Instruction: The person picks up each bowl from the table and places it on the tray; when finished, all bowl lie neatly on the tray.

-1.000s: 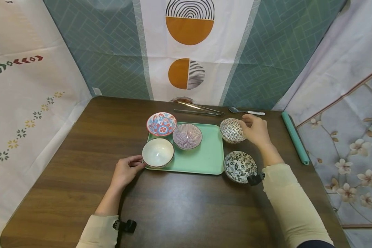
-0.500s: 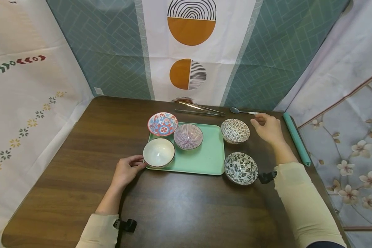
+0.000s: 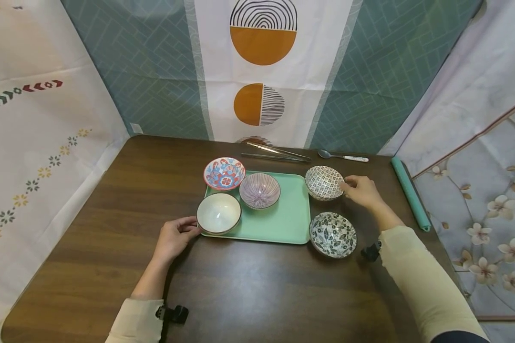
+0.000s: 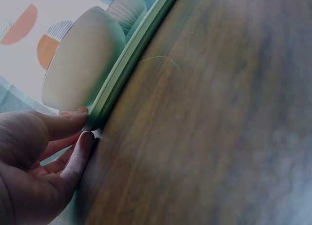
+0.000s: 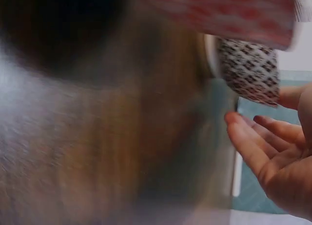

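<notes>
My left hand lies at the front left corner of a green tray. In the left wrist view its thumb and a finger pinch the tray rim below a white bowl. The white bowl, a purple striped bowl and a red and blue bowl sit on the tray. My right hand is open, with its fingertips at the right side of a small checked bowl on the table. In the blurred right wrist view the straight fingers are just below that bowl.
A black floral bowl stands on the table in front of the checked one. Metal tongs and a spoon lie at the back edge. A teal roll lies along the right edge. Patterned curtains close in three sides.
My right hand left the checked bowl and moved back towards the spoon, then came forward to the bowl's right side. The left hand has not moved.
</notes>
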`<action>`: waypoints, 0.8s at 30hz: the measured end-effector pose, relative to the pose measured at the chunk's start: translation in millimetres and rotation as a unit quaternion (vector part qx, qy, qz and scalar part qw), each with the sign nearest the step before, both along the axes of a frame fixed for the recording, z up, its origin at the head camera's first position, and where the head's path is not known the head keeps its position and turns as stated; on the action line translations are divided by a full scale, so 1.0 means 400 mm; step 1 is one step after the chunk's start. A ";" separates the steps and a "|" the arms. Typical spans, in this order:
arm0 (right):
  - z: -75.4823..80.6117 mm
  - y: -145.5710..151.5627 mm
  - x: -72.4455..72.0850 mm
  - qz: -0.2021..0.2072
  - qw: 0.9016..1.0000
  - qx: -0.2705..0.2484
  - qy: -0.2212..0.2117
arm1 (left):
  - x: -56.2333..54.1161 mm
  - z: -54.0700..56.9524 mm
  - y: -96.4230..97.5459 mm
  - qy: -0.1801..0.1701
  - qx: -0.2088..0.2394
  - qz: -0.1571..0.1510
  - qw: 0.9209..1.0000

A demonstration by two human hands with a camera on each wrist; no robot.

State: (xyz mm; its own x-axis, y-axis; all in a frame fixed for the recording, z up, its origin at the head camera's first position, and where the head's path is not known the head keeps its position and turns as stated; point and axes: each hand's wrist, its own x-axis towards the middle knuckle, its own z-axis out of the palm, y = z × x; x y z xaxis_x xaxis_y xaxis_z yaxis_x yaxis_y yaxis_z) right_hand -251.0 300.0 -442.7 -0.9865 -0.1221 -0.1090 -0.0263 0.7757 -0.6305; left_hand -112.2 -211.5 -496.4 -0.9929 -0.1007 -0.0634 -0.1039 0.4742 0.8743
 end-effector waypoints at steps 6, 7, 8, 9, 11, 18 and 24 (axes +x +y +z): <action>-0.023 -0.017 -0.014 -0.022 0.996 -0.077 -0.029 | 0.003 0.001 0.002 0.001 -0.001 0.001 1.000; -0.022 -0.019 -0.015 -0.028 0.996 -0.085 -0.031 | 0.003 0.001 0.002 0.002 -0.001 0.001 1.000; -0.020 -0.019 -0.016 -0.031 0.995 -0.088 -0.033 | 0.003 0.001 0.002 0.002 -0.001 0.001 1.000; -0.017 -0.020 -0.017 -0.035 0.995 -0.093 -0.034 | 0.002 0.001 0.002 0.002 -0.001 0.001 1.000; -0.007 -0.021 -0.016 -0.039 0.994 -0.094 -0.036 | 0.003 0.001 0.000 0.002 -0.002 0.000 1.000; 0.065 -0.018 -0.014 -0.032 0.995 -0.091 -0.038 | 0.003 0.002 0.000 -0.005 -0.001 0.000 1.000; 0.139 -0.049 -0.022 -0.019 0.995 -0.095 -0.032 | 0.004 0.003 0.000 -0.008 0.001 -0.001 1.000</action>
